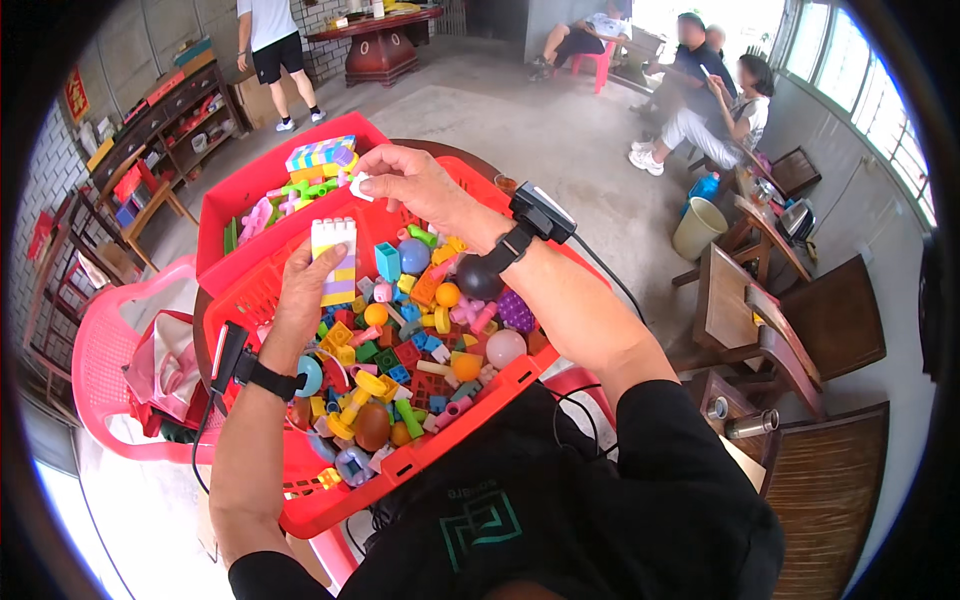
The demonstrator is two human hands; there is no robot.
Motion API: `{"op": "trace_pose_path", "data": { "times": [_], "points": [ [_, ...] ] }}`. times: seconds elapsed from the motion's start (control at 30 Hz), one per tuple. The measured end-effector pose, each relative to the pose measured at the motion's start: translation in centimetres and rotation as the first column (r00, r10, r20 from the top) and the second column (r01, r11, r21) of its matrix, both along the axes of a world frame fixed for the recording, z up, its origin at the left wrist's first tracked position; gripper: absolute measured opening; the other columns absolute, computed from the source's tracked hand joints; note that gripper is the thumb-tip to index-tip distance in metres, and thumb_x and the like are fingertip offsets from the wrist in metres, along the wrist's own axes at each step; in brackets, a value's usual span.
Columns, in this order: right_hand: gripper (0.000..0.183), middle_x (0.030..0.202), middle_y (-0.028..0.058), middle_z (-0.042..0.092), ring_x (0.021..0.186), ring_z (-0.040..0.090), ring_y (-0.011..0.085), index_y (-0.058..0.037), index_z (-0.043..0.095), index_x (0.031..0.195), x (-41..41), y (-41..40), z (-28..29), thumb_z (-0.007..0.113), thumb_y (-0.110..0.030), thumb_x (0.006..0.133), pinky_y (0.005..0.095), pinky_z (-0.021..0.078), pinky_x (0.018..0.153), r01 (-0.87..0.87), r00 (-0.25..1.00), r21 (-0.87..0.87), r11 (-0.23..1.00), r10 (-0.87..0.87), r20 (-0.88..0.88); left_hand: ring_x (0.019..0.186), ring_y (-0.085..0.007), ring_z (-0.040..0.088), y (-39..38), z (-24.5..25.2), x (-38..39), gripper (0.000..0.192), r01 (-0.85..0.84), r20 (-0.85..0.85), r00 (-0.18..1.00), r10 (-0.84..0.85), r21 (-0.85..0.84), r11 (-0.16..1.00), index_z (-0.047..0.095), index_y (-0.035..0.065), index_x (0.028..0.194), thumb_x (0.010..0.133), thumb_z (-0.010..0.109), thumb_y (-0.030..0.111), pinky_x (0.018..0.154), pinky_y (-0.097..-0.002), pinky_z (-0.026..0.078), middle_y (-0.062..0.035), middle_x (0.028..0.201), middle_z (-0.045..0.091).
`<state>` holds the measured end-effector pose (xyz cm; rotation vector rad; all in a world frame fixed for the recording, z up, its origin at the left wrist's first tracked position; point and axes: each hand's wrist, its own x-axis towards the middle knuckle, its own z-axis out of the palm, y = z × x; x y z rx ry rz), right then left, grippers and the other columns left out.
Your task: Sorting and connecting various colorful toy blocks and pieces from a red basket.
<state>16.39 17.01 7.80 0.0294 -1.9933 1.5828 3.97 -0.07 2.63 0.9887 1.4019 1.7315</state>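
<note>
My left hand grips a stack of toy building bricks, layered in white, yellow and purple with studs facing up. Between the thumb and fingers of my right hand is a small white brick, partly covered by the fingertips. Both hands are above a red plastic basket full of loose bricks, balls and other toy pieces. Behind it sits a red box with green and pink pieces. A block of pastel bricks lies in that box, close to my right hand.
A round dark table supports the containers. On the left, a pink plastic chair bears a bag. Wooden chairs and a bin stand to the right. Several people are farther off; one person stands. Cables trail from both wrist devices.
</note>
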Motion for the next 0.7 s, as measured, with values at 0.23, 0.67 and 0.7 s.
{"op": "trace_pose_path", "data": {
  "times": [0.23,0.67,0.7],
  "points": [
    [0.027,0.088,0.0048,0.062,0.072,0.057,0.0091,0.0000,0.060,0.105,-0.4,0.1,-1.5,0.064,-0.011,0.081,0.0241,0.0479,0.066,-0.003,0.999,-0.065,0.998,0.006,0.041,0.078,-0.0067,0.057,0.4,0.3,0.1,0.024,-0.041,-0.255,0.967,0.025,-0.057,0.998,0.057,0.0047,0.105,0.084,0.065,0.015,0.069,-0.0237,0.046,-0.0004,0.090,0.062],
    [0.018,0.085,0.0054,0.065,0.076,0.061,0.0095,0.0001,0.062,0.093,-1.4,-0.5,-3.4,0.065,-0.012,0.080,0.0243,0.0488,0.068,-0.043,0.992,0.059,0.997,0.036,0.118,0.083,-0.0121,0.055,0.6,-0.2,-0.6,0.030,-0.097,-0.348,0.935,0.065,-0.076,0.992,0.053,0.0029,0.106,0.085,0.062,0.023,0.073,-0.0263,0.043,-0.0053,0.091,0.060],
    [0.018,0.090,0.0054,0.064,0.080,0.060,0.0087,0.0010,0.060,0.097,-1.4,-0.6,-3.3,0.063,-0.008,0.082,0.0232,0.0491,0.071,-0.051,0.985,0.066,0.997,0.039,0.166,0.083,-0.0120,0.055,0.6,-0.2,-0.8,0.030,-0.108,-0.401,0.914,0.066,-0.082,0.991,0.054,0.0030,0.106,0.085,0.063,0.023,0.073,-0.0264,0.044,-0.0053,0.091,0.060]
  ]
}}
